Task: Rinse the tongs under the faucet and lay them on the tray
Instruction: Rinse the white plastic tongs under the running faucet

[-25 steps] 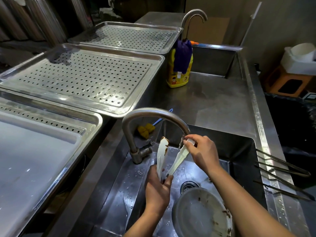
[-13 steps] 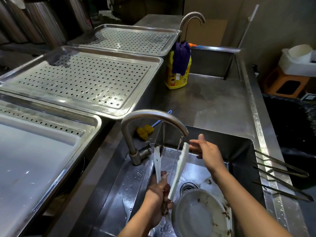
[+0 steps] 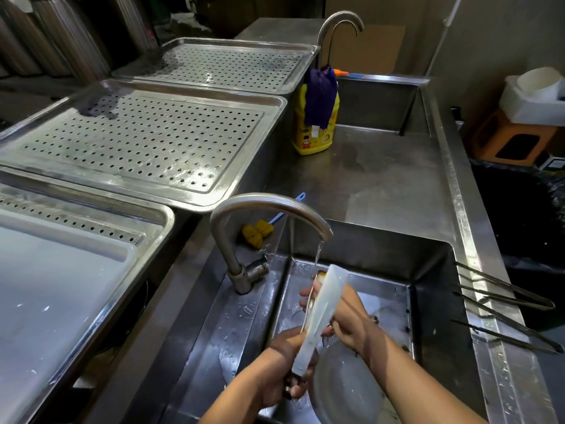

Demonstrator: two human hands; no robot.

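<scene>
White plastic tongs (image 3: 319, 313) stand tips-up over the sink basin (image 3: 428, 301), their arms pressed nearly together. My left hand (image 3: 286, 368) grips them at the hinge end. My right hand (image 3: 345, 316) wraps around the arms from behind, just below the tips. A thin stream of water falls from the curved faucet (image 3: 269, 206) onto the tips, one of which carries a brown stain. The perforated steel tray (image 3: 146, 142) lies to the upper left on the counter.
A round plastic lid or bowl (image 3: 345, 390) lies in the basin under my hands. Metal tongs (image 3: 507, 304) rest on the sink's right rim. A yellow soap bottle (image 3: 315, 117) with a purple cloth stands behind. A yellow brush (image 3: 256, 234) lies beside the faucet. A second tray (image 3: 61, 270) sits near left.
The tongs' arms have closed together from spread apart. My right hand moved from beside one arm to wrap around both, and the tongs shifted right under the stream.
</scene>
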